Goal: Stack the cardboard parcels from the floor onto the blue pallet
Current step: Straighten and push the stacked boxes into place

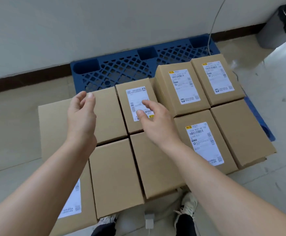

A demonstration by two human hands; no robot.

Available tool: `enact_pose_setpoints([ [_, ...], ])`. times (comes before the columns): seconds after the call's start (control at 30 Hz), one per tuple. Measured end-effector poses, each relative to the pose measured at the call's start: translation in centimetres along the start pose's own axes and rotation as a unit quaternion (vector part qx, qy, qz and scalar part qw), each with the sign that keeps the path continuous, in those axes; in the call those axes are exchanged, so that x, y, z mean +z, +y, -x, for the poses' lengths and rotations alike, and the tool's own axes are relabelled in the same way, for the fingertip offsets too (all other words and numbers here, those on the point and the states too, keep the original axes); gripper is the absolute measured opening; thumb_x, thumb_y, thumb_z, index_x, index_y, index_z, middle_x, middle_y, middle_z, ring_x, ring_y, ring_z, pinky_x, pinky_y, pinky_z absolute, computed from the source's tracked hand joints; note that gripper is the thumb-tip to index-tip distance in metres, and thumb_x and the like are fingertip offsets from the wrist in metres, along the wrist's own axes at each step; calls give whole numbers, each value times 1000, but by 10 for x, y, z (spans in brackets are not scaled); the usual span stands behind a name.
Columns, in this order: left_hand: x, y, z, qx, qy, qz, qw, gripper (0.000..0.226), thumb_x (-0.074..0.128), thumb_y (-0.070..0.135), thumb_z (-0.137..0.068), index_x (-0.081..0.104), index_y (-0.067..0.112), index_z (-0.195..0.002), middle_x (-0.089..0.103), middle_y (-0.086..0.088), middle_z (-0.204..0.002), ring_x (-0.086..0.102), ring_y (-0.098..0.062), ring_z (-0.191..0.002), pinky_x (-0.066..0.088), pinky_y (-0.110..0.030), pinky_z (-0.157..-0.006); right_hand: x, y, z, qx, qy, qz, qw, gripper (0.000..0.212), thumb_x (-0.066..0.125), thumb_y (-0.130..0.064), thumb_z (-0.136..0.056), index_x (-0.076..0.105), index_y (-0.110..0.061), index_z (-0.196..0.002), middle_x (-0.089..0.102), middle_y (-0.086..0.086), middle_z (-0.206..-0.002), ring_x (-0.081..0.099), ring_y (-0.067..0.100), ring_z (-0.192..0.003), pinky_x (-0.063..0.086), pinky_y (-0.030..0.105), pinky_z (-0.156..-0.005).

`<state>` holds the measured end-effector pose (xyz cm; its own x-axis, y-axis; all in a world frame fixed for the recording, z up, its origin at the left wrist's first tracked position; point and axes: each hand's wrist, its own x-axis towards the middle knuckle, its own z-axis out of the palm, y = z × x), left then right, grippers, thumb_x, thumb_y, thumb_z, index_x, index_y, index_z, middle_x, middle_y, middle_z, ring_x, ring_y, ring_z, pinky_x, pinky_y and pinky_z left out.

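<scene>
A blue pallet (121, 68) is seen lying on the tiled floor (11, 133) against a pale wall, its latticed far edge left bare. Most of its surface is covered by cardboard parcels packed closely side by side. Toward the pallet's right edge four parcels are set in a block: a labelled far parcel (181, 87), a second labelled parcel (218, 79) at the far right corner, a near labelled parcel (205, 142) and a plain parcel (242, 133) at the near right corner. In the middle, a parcel with a white label (137, 103) is placed beside a plain parcel (108, 114), and two more plain parcels (116, 176) are laid along the near edge. At the near left, a lower parcel (70, 201) bearing a label is partly hidden by the forearm.

Both hands are held above the middle parcels. The left hand (81, 114) is raised with the fingers loosely curled and the grip wide, nothing being held. The right hand (154, 120) is spread over the white-labelled parcel, its grip likewise wide and empty; whether the fingertips touch the label cannot be told.

A grey bin (278, 28) with a black liner is stood in the far right corner of the room, and a thin cable (213, 26) is hung down the wall to the pallet. Shoes (188, 206) are visible at the bottom, just beside the near edge.
</scene>
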<state>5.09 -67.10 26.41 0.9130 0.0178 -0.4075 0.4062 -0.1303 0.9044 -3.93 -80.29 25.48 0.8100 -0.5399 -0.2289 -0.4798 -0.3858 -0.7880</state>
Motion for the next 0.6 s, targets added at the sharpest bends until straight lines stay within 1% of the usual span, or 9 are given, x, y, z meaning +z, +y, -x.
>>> enact_pose_setpoints([
  [0.07, 7, 0, 12, -3, 19, 10, 1000, 36, 48, 34, -97, 50, 21, -130, 50, -6, -139, 49, -6, -101, 42, -30, -97, -17, 7, -2, -9, 5, -6, 1000, 39, 53, -31, -93, 52, -19, -131, 54, -5, -132, 47, 11, -123, 36, 24, -99],
  [0.1, 10, 1, 19, -3, 30, 18, 999, 32, 48, 34, -97, 51, 21, -127, 51, -7, -137, 50, -8, -103, 42, -30, -95, -27, 9, -3, -17, 1, -10, 1000, 40, 53, -31, -93, 52, -20, -131, 54, -5, -132, 47, 11, -122, 37, 24, -98],
  [0.2, 21, 9, 41, -4, 63, 38, 997, 20, 48, 33, -98, 52, 26, -116, 54, 0, -122, 50, -12, -119, 43, -32, -97, -60, 11, -5, -34, -20, -13, 999, 39, 53, -34, -93, 52, -21, -130, 55, -6, -130, 49, 11, -120, 38, 25, -96],
  [0.3, 30, 21, 59, 0, 83, 60, 995, 14, 49, 34, -97, 53, 27, -110, 54, 2, -118, 50, -13, -118, 44, -35, -98, -96, 4, -7, -51, -23, -23, 998, 38, 52, -33, -93, 52, -21, -129, 56, -7, -129, 48, 11, -121, 39, 28, -99],
  [0.37, 34, 33, 71, 5, 92, 73, 993, 12, 49, 34, -97, 54, 27, -107, 54, 1, -117, 51, -14, -118, 45, -34, -96, -117, -3, -5, -59, -28, -30, 997, 39, 52, -34, -93, 51, -21, -130, 55, -7, -130, 47, 10, -121, 38, 30, -102],
  [0.47, 32, 54, 86, 22, 90, 87, 992, 15, 50, 33, -97, 55, 24, -108, 54, 1, -110, 52, -13, -110, 47, -34, -94, -141, -18, 1, -67, -30, -36, 997, 39, 51, -34, -94, 51, -20, -130, 54, -8, -131, 47, 9, -122, 38, 30, -102],
  [0.53, 26, 71, 92, 36, 90, 98, 990, 13, 50, 33, -97, 55, 24, -104, 54, 4, -99, 52, -10, -99, 47, -33, -92, -155, -30, 6, -77, -19, -49, 996, 39, 51, -33, -94, 51, -19, -130, 54, -7, -131, 47, 8, -122, 39, 31, -104],
  [0.6, 19, 88, 96, 48, 90, 110, 989, 11, 50, 31, -97, 55, 24, -103, 53, 5, -96, 52, -6, -87, 47, -30, -87, -165, -42, 11, -87, -6, -60, 994, 38, 51, -33, -94, 51, -20, -130, 54, -8, -130, 47, 6, -122, 39, 32, -104],
])
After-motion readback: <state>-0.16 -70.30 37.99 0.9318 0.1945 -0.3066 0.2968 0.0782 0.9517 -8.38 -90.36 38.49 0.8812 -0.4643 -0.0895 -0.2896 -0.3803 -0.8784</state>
